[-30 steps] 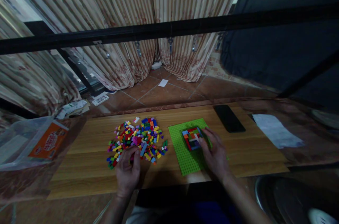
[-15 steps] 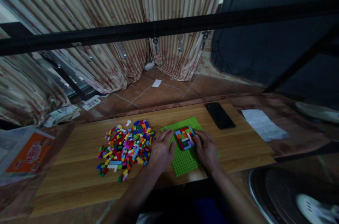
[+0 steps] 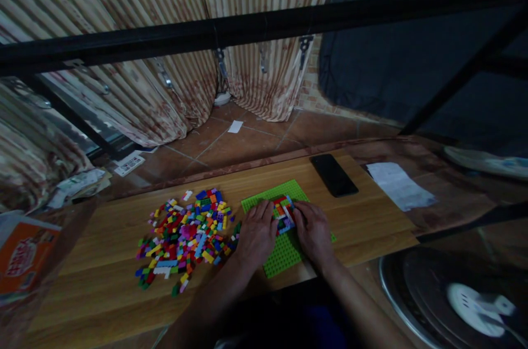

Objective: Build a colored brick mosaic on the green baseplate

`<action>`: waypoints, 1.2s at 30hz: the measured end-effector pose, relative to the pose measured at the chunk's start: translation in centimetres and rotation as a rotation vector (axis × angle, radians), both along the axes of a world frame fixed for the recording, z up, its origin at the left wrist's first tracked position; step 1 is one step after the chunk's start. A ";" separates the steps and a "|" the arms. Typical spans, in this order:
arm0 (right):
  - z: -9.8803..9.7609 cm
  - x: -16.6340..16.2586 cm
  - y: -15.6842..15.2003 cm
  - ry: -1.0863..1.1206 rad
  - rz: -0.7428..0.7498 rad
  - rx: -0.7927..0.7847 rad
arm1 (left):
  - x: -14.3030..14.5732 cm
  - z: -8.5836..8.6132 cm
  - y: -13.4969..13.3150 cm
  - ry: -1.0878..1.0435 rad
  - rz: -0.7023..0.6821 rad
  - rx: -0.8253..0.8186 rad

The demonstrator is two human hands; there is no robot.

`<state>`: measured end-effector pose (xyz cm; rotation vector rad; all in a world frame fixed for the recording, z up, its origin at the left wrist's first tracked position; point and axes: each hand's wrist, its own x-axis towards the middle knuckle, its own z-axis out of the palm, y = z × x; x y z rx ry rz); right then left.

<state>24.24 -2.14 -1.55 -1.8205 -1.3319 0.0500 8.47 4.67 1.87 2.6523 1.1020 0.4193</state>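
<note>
A small block of colourful toy bricks (image 3: 284, 213) sits on the green studded baseplate (image 3: 282, 255). My left hand (image 3: 257, 230) covers the block's left side, its fingers curled against it. At the block's right edge, the fingers of my right hand (image 3: 312, 227) are bent and press on it. Part of the block is hidden under both hands. Left of the baseplate spreads a pile of loose toy bricks (image 3: 187, 236) in many colours, close to my left hand.
A black phone (image 3: 334, 175) lies on the wooden tabletop (image 3: 94, 283) at the far right. Beyond its right edge is a white paper (image 3: 399, 186). An orange-labelled box (image 3: 27, 255) stands at the left. A dark rail (image 3: 264, 27) crosses beyond the table.
My left hand has moved over the block's left part, hiding more of it. My right hand stays at its right edge. The whole view has shifted slightly.
</note>
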 end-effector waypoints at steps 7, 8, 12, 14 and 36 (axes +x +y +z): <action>0.0 -0.1 0.1 -0.051 -0.003 -0.037 | 0.3 0.1 -0.2 0.027 0.030 0.001; 0.0 -0.1 0.1 -0.056 0.002 -0.037 | 0.3 0.0 -0.2 0.022 0.031 0.005; 0.1 -0.2 0.1 -0.066 0.001 -0.029 | 0.3 0.2 -0.3 0.004 0.022 0.014; 0.1 -0.1 0.1 -0.069 -0.003 -0.022 | 0.3 0.4 -0.4 0.007 0.029 0.017; 0.5 0.1 0.2 -0.016 0.018 -0.012 | 3.5 2.0 6.6 -0.206 0.138 -0.539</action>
